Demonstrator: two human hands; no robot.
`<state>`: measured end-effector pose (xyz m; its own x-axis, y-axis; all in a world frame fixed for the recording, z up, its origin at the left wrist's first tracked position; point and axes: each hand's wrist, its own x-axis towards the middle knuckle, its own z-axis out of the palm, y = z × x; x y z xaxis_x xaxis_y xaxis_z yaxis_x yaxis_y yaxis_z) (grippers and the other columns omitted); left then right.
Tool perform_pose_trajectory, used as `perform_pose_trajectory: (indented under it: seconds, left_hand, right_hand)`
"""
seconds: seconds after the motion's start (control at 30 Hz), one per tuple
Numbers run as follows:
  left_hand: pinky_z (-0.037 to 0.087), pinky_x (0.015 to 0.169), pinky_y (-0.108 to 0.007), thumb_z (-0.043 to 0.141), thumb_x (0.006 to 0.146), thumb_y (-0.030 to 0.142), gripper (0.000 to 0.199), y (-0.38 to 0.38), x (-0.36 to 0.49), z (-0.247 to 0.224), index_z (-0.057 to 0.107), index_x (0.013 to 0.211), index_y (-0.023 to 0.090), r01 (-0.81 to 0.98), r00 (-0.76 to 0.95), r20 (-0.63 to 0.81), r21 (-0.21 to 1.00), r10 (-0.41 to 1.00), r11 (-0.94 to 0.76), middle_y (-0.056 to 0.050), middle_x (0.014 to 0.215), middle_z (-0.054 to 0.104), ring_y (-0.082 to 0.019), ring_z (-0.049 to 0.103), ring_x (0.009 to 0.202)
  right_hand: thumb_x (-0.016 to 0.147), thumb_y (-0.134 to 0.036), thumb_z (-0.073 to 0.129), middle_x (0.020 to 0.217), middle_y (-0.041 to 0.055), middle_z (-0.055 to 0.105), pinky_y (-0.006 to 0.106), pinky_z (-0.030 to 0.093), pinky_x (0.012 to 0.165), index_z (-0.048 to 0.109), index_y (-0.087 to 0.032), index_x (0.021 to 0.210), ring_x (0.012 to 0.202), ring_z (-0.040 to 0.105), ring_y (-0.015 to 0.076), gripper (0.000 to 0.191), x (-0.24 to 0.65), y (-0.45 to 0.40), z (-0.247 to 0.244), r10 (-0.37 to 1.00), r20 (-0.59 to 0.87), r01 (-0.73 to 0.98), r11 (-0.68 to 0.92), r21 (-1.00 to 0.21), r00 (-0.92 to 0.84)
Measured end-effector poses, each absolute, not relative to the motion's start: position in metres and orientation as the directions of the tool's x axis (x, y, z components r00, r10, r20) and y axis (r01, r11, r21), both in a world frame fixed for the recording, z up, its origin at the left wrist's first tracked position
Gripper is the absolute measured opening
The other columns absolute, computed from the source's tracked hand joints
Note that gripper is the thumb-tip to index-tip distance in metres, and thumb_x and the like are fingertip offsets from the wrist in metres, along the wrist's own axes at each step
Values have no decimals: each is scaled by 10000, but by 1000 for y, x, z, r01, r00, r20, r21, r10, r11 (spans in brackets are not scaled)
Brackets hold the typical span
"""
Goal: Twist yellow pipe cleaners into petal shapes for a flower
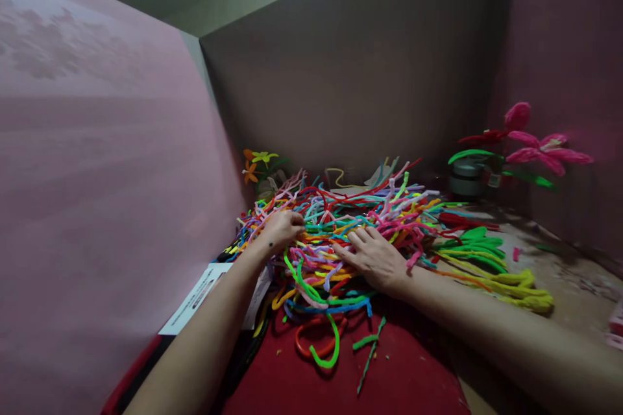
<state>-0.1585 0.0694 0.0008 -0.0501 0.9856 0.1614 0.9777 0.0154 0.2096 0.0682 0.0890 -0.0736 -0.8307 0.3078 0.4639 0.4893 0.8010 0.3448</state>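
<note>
A large tangled pile of coloured pipe cleaners (321, 262) lies in front of me. My left hand (282, 231) is at the pile's left side, its fingers curled together at some strands; what they hold, if anything, is too small to make out. On the right side, my right hand (374, 258) rests palm down on the strands with its fingers spread. Below the hands, a bright green pipe cleaner (335, 343) curves over a red loop (298, 342). Two short dark green pieces (368, 350) lie nearby.
The pile spreads over a red surface (409, 376). Yellow (525, 292) and green bundles (479, 249) lie at the right. Behind them stand a grey-green container (466, 178) and pink pipe-cleaner flowers (542, 149). A printed white sheet (195, 301) lies left, beside a pink wall (107, 207).
</note>
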Motion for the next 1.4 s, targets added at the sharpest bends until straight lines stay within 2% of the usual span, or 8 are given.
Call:
perform_pose_trajectory:
  seconds: [0.2, 0.43, 0.6, 0.77, 0.93, 1.13, 1.27, 1.4]
  left_hand:
    - [397, 640, -214, 445, 740, 308, 274, 63, -159, 5, 659, 781, 142, 947, -106, 376, 321, 921, -22, -21, 720, 645, -137, 556, 699]
    - [412, 554, -212, 481, 725, 285, 233, 70, -170, -5, 659, 735, 135, 916, -61, 370, 390, 927, -95, -4, 621, 623, -126, 557, 586]
    - [425, 728, -253, 462, 736, 194, 232, 63, -169, -4, 652, 865, 159, 929, -21, 468, 335, 883, -156, -39, 830, 630, -150, 564, 799]
    - [391, 661, -231, 603, 602, 163, 120, 61, -162, -7, 692, 659, 219, 935, 185, 328, 233, 926, -269, -3, 691, 615, -142, 537, 700]
    - [355, 623, -237, 565, 589, 116, 140, 71, -161, -24, 671, 611, 206, 937, 192, 277, 234, 941, -260, -7, 639, 605, -148, 518, 668]
    - [338, 541, -233, 489, 677, 194, 115, 72, -158, -22, 583, 615, 173, 899, 35, 328, 403, 944, -173, 16, 553, 530, -119, 458, 543]
    - [378, 554, -224, 490, 668, 224, 115, 77, -157, -14, 561, 730, 157, 794, -32, 340, 579, 940, -182, 20, 631, 545, -115, 490, 586]
    - [404, 578, -219, 524, 659, 257, 202, 82, -158, -10, 561, 819, 141, 660, -55, 325, 721, 944, -210, 6, 709, 562, -108, 511, 618]
  right_hand:
    - [861, -208, 384, 954, 116, 513, 375, 294, 771, 419, -208, 1258, 865, 419, 240, 399, 71, 87, -73, 268, 474, 464, 806, 368, -839]
    - [871, -189, 374, 924, 80, 528, 366, 298, 741, 404, -223, 1273, 823, 419, 230, 404, 71, 87, -78, 187, 518, 428, 812, 397, -835]
    - [857, -192, 409, 1009, 91, 541, 380, 296, 785, 415, -221, 1264, 858, 428, 230, 408, 71, 87, -81, 170, 541, 430, 808, 402, -824]
    - [851, -217, 420, 1146, 126, 517, 391, 283, 843, 436, -215, 1248, 947, 443, 250, 397, 72, 85, -81, 214, 523, 454, 803, 387, -825]
    - [841, -233, 438, 1278, 165, 434, 396, 285, 845, 454, -206, 1225, 1020, 437, 277, 386, 72, 85, -82, 232, 510, 463, 797, 389, -828]
    - [844, -210, 426, 1267, 131, 447, 391, 293, 840, 433, -194, 1238, 991, 437, 258, 395, 72, 86, -81, 212, 504, 436, 815, 382, -837]
    - [852, -179, 403, 1064, 94, 542, 378, 306, 810, 427, -183, 1239, 900, 447, 228, 388, 72, 86, -81, 221, 497, 426, 834, 349, -839]
    - [853, -176, 401, 1054, 95, 527, 372, 298, 821, 421, -184, 1246, 922, 435, 223, 393, 72, 85, -79, 231, 500, 426, 846, 321, -835]
